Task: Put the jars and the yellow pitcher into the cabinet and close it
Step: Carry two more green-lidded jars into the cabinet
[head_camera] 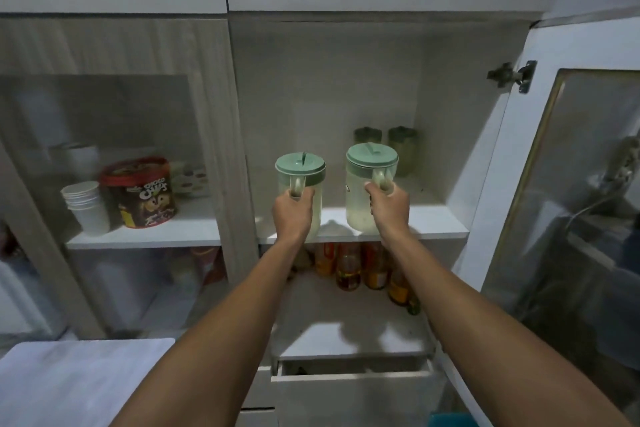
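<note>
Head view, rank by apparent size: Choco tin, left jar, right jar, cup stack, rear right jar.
1. Choco tin, left jar, right jar: too close to rank.
2. cup stack.
3. rear right jar, though farther back.

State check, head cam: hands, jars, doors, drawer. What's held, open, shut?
left hand: grips left jar by its handle
right hand: grips right jar by its handle
left jar: upright, lid on, held at the shelf front
right jar: upright, lid on, held at the shelf front
back jars: upright, lids on, standing on the shelf
right door: open
left door: shut
drawer: partly open
</note>
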